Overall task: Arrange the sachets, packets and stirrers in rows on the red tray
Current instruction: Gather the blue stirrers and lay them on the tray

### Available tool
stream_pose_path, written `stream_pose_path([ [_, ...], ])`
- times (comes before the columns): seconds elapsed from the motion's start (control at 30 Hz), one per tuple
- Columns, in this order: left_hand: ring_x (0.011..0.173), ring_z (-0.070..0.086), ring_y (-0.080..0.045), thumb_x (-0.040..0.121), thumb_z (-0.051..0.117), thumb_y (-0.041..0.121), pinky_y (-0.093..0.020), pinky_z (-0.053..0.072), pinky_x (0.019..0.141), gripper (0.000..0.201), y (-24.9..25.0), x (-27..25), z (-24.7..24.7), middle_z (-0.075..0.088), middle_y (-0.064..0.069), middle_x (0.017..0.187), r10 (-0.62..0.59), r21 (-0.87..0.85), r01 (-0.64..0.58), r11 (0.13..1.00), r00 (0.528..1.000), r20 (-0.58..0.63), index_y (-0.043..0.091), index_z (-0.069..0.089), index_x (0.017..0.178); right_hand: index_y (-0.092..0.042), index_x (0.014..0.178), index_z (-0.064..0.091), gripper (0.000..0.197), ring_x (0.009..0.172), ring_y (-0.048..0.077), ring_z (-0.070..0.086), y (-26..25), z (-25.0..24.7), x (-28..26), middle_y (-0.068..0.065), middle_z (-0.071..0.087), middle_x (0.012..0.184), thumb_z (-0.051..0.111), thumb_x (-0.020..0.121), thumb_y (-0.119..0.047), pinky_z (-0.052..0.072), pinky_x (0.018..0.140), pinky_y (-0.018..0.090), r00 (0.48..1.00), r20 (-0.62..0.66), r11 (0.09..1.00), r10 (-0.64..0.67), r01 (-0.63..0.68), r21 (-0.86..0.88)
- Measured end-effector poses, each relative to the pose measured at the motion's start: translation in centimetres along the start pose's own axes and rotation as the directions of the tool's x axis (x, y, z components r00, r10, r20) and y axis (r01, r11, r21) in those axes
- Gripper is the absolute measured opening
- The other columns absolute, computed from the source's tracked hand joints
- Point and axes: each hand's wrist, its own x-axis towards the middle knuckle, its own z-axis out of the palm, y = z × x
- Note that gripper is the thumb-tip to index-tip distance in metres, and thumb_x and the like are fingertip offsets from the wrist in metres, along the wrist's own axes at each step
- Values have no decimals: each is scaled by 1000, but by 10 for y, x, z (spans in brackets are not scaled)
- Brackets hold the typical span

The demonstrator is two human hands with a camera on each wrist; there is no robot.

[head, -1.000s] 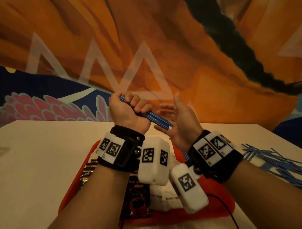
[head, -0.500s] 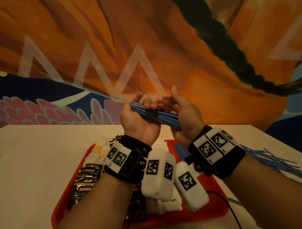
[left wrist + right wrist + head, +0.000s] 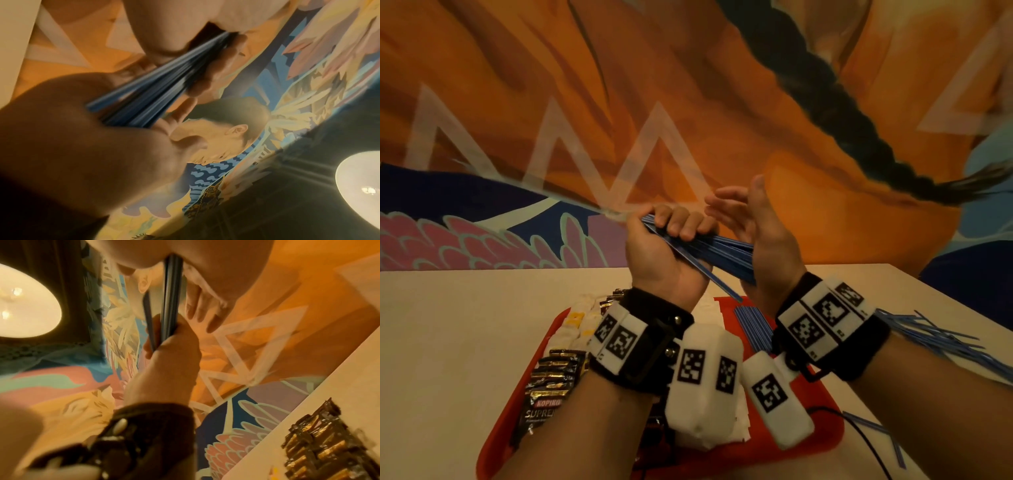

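Above the red tray (image 3: 822, 445), my left hand (image 3: 674, 229) grips a bundle of blue stirrers (image 3: 722, 250), fingers curled over it. My right hand (image 3: 750, 219) is open with straight fingers, its palm against the bundle's right end. One stirrer (image 3: 709, 274) pokes out below the rest. In the right wrist view the stirrer bundle (image 3: 171, 296) runs from my left hand (image 3: 164, 356) up to my right palm. On the tray lie a row of dark coffee sachets (image 3: 551, 377), white packets (image 3: 582, 325) and a laid row of stirrers (image 3: 751, 325).
Loose blue stirrers (image 3: 945, 342) are scattered on the pale table (image 3: 448, 342) right of the tray, a few near the front right (image 3: 880, 435). A painted mural wall stands just behind the table. More white packets (image 3: 736, 435) lie under my wrists.
My right hand's fingers, curled over the bundle half a second ago, have straightened; only its palm meets the stirrer ends. One stirrer has slipped partly out below the bundle.
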Motion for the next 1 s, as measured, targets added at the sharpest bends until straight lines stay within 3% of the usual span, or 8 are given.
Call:
stream_pose_path([
  [0.1, 35, 23, -8, 95, 36, 24, -21, 27, 35, 39, 8, 1, 2, 25, 7, 45, 43, 34, -41, 999, 998, -38, 21, 33, 56, -21, 118, 58, 46, 107, 13, 64, 2, -8, -2, -2, 64, 120, 55, 86, -54, 53, 94, 39, 968, 250, 966, 34, 33, -257],
  [0.2, 33, 17, -8, 95, 37, 24, -19, 22, 32, 40, 13, 2, 2, 20, 7, 44, 118, 132, -104, 986, 988, -104, 22, 30, 56, -21, 127, 53, 48, 99, 22, 66, -2, -16, -5, 0, 61, 120, 71, 83, -28, 60, 78, 40, 848, 507, 909, 153, 80, -409],
  [0.33, 33, 20, -9, 98, 34, 25, -20, 24, 33, 40, 10, 1, 4, 22, 6, 45, 131, 244, -97, 965, 983, -126, 21, 30, 58, -19, 107, 57, 29, 72, 20, 72, -16, -14, -5, 4, 73, 83, 73, 85, -7, 59, 66, 35, 768, 486, 735, 416, 30, -677],
  [0.4, 34, 23, -10, 100, 33, 27, -20, 27, 35, 41, 6, -1, 3, 24, 5, 45, 101, 295, -63, 953, 988, -114, 20, 31, 59, -18, 91, 56, 15, 51, 8, 63, -17, -12, -4, -1, 69, 62, 69, 89, -11, 53, 54, 25, 799, 394, 584, 455, 67, -809],
  [0.5, 38, 25, -11, 102, 32, 34, -23, 31, 41, 43, 6, -2, -1, 25, 3, 48, 3, 322, 18, 947, 998, -65, 19, 32, 61, -18, 89, 66, 7, 45, -2, 50, -13, -13, -1, -7, 58, 61, 65, 94, -23, 38, 45, 15, 860, 344, 485, 378, 132, -864],
  [0.7, 57, 46, -16, 103, 39, 37, -31, 46, 66, 50, 6, -3, -2, 41, -1, 58, -58, 368, 71, 927, 997, -46, 16, 37, 58, -24, 79, 67, 21, 38, -5, 49, -7, -23, -1, -16, 57, 45, 60, 97, -31, 33, 40, 8, 873, 284, 516, 397, 44, -855],
  [0.87, 47, 45, -9, 105, 37, 45, -22, 46, 49, 42, 4, 0, -1, 46, 3, 62, 115, 359, -79, 930, 990, -79, 16, 53, 79, -16, 91, 72, 20, 34, 1, 46, -3, -22, 0, -9, 56, 44, 62, 96, -33, 39, 40, 17, 894, 243, 523, 376, 11, -852],
  [1.0, 45, 42, -10, 101, 40, 56, -22, 44, 49, 55, 8, 0, 0, 41, 3, 56, 204, 387, -154, 909, 974, -93, 18, 41, 61, -18, 89, 70, 15, 32, -3, 45, -1, -23, -1, -14, 53, 42, 61, 97, -28, 31, 35, 12, 906, 240, 510, 349, 31, -859],
])
